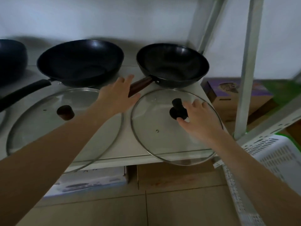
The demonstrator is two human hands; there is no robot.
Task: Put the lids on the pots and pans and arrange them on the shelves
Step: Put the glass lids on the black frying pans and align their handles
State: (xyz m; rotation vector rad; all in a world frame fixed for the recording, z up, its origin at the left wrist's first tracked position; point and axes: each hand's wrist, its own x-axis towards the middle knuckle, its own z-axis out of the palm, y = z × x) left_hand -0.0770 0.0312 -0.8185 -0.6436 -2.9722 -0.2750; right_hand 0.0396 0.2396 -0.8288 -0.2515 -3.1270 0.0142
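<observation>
Right hand [197, 118]: fingers spread apart, thumb touching the black knob [178, 110] of the right lid [156, 136], not yet clamped on it.
Left hand [118, 93]: apart and flat, hovering over the brown handle [140, 84] of the right pan [172, 65]; holds nothing.
Task things: 2 glass lids lie near on the shelf [128, 144], 2 open pans sit far behind them; a 3rd dark pan [11, 59] shows at far left.
Risk: the right lid overhangs the near shelf edge, so a loose pinch on the knob could likely tip it to the floor.
Risk 2: the left lid [48, 128] also overhangs; the left forearm crosses above it and might nudge it.
In the way: the brown handle points between the lids; the left pan [79, 62] has its black handle [22, 93] stretching left.
Around: cardboard boxes [228, 101] right, white basket [276, 154] near right, metal shelf post [249, 62].
</observation>
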